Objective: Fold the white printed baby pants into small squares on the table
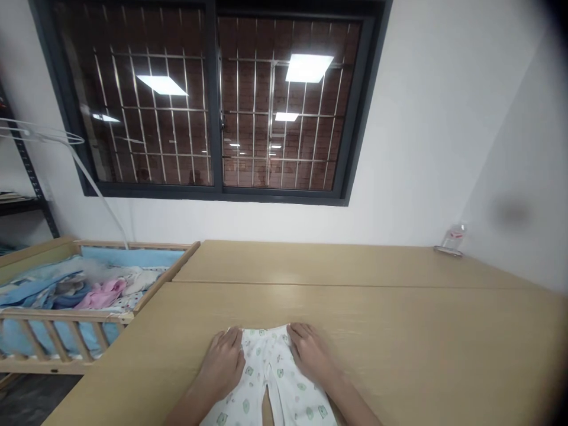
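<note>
A small pair of white baby trousers (267,378) with a green print lies flat on the wooden table (399,331), waistband away from me and legs toward me. My left hand (224,362) rests palm down on the left side of the waist, fingers stretched out. My right hand (310,352) lies flat on the right side of the waist, fingers also extended. Neither hand grips the cloth.
A wooden baby cot (66,313) with blue lining and a heap of pink, blue and white clothes stands against the table's left edge. A small clear bottle (452,239) sits at the far right corner by the wall. A barred window fills the wall ahead.
</note>
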`<move>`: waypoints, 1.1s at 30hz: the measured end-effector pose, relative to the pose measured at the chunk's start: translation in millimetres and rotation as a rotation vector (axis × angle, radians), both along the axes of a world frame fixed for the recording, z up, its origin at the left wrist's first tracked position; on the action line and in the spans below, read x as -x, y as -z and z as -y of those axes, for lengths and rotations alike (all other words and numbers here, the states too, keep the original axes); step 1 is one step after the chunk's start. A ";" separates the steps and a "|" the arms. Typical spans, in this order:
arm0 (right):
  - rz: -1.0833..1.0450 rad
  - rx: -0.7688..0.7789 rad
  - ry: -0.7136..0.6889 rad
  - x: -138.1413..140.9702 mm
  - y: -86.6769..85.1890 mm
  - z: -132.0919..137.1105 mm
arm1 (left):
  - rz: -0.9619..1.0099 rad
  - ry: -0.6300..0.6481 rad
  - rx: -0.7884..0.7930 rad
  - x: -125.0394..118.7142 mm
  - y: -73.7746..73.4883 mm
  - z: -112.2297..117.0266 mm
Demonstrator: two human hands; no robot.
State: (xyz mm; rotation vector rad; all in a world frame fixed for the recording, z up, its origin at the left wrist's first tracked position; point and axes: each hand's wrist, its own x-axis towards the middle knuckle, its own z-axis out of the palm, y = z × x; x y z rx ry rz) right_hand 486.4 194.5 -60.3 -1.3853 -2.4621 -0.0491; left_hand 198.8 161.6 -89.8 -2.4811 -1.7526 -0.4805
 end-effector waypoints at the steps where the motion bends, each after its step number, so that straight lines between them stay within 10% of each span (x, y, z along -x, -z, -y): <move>1: 0.004 -0.008 -0.009 0.1 0.0 -2.6 | -0.003 -0.016 -0.011 -1.9 3.7 -2.8; 14: 0.051 -0.046 -0.066 11.3 1.1 -114.8 | -0.083 -0.109 0.134 1.7 -4.3 -113.3; 22: -0.073 0.043 -0.042 17.6 7.5 -156.8 | -0.100 -0.110 0.174 2.1 -17.5 -143.5; 28: -0.282 0.116 0.044 14.7 11.9 -168.5 | -0.074 -0.066 0.154 -11.5 -56.0 -126.0; 33: -0.567 0.192 0.266 10.9 2.7 -188.7 | -0.053 0.035 0.168 -67.5 -87.4 -43.1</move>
